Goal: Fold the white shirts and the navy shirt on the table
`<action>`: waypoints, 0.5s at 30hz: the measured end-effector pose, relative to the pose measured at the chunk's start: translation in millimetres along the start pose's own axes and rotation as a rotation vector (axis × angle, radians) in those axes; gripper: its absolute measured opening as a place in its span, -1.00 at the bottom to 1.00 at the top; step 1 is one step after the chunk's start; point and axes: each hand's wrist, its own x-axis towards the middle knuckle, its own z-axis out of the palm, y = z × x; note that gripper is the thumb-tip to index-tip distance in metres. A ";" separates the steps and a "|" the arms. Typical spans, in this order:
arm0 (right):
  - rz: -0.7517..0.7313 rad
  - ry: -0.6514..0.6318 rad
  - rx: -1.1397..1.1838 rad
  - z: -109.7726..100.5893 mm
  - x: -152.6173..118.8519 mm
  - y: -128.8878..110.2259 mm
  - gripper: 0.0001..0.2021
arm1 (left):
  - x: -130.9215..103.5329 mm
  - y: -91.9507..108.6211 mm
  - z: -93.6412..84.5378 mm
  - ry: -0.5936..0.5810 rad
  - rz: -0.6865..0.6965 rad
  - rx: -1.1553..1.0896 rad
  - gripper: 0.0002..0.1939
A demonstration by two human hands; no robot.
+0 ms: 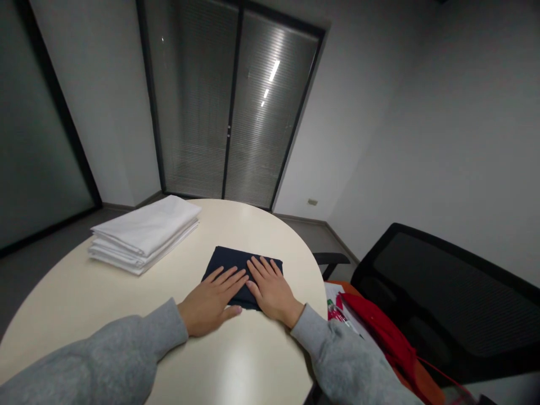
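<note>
A dark navy folded cloth (228,257) lies flat on the round, cream-coloured table (248,360). My left hand (215,301) rests palm down on its near left part, fingers stretched out and thumb pointing right over the table. My right hand (272,289) presses flat on the cloth's right side with the fingers spread. The fingertips of both hands come close together near the middle of the cloth. Parts of the cloth are hidden under the hands. Neither hand grips anything.
A stack of folded white cloths (145,233) sits at the table's far left. To the right stands a black mesh-backed chair (422,287), with a red fabric item (375,320) and papers on its orange seat. A glass partition (232,112) stands behind the table.
</note>
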 end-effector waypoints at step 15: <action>0.084 -0.066 0.040 -6.1 -26.4 -31.1 -0.24 | 41.4 -45.7 -12.9 0.066 -0.183 0.022 -0.32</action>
